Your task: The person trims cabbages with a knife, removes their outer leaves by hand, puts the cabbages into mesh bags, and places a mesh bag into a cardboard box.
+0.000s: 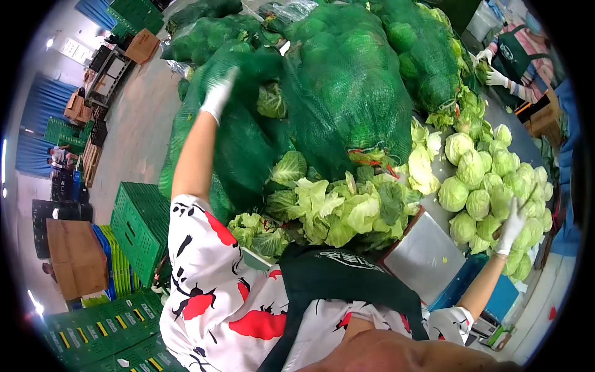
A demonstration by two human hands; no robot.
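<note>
My left hand [220, 93], in a white glove and blurred, is up at a loose green mesh bag [238, 136]; the mesh hides part of its fingers. A cabbage [271, 101] shows beside that bag. On the right, my right hand [511, 229], also gloved, is over a pile of trimmed cabbages [489, 180], and a thin dark object, perhaps a knife, sticks out above it. A full mesh bag of cabbages [347, 80] stands between my hands. Loose outer leaves [341, 208] lie in front of it.
A metal plate [427, 248] is close to my apron. Green crates [139, 229] stand at the left, with a cardboard box [74, 257] beyond. More filled mesh bags [415, 49] lie at the back. A co-worker [520, 56] with white gloves is at the upper right.
</note>
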